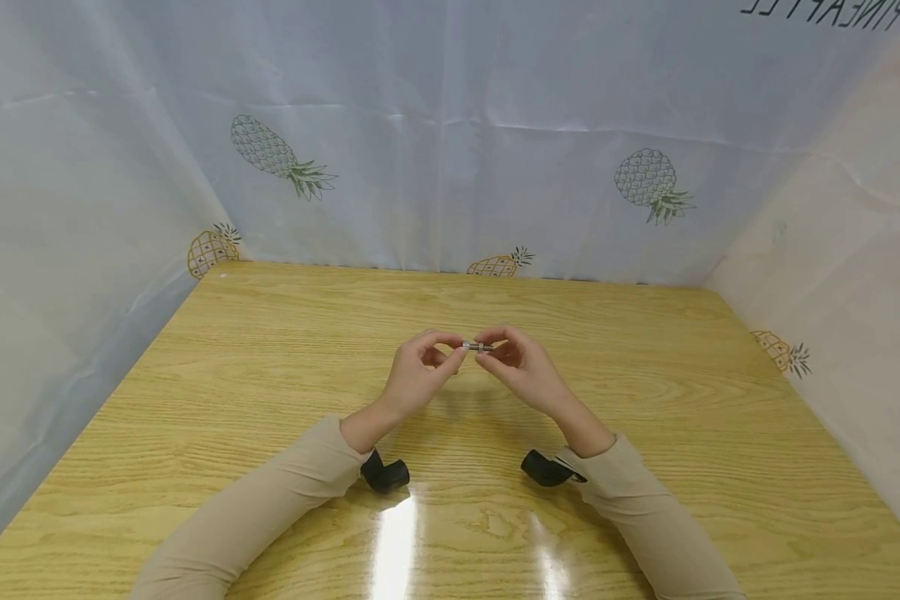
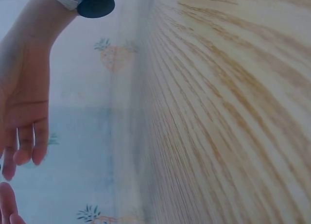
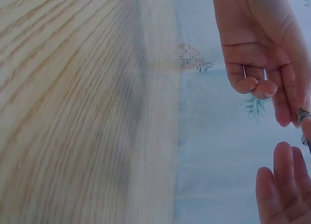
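Note:
A small metal bolt (image 1: 473,346) lies level between the two hands, a nut (image 1: 482,347) partway along its shank. My left hand (image 1: 416,375) pinches the bolt's left end between thumb and forefinger. Thumb and forefinger of my right hand (image 1: 528,373) pinch at the nut, with the threaded tip pointing towards that palm. In the right wrist view, the left hand (image 3: 265,44) is above and the right hand's fingers (image 3: 284,185) are below; part of the bolt (image 3: 303,115) shows at the frame's edge. The left wrist view has the right hand (image 2: 26,107), the bolt mostly out of frame.
Both hands are held above a wood-grain table (image 1: 285,350). A black wrist camera (image 1: 385,473) sits at the left cuff, another black wrist camera (image 1: 546,468) at the right. White curtains (image 1: 450,183) printed with pineapples hang behind the table and along both sides.

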The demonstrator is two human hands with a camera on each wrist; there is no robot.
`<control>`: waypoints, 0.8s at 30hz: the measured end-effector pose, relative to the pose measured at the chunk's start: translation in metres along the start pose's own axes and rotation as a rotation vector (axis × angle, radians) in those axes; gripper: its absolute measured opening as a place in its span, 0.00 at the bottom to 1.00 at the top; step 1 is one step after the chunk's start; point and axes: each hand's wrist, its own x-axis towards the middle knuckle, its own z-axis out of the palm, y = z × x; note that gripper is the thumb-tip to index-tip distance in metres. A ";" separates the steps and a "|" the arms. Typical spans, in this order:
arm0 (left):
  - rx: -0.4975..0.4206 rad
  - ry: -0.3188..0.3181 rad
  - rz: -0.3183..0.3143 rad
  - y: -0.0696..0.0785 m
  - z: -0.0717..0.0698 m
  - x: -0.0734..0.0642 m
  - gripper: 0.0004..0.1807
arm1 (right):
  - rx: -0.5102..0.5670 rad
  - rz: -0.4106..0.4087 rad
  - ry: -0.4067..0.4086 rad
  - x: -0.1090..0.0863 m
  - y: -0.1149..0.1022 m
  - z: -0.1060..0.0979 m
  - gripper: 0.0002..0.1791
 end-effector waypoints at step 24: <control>-0.029 -0.011 -0.010 -0.002 -0.001 -0.001 0.11 | -0.008 -0.017 -0.003 0.000 0.000 0.000 0.13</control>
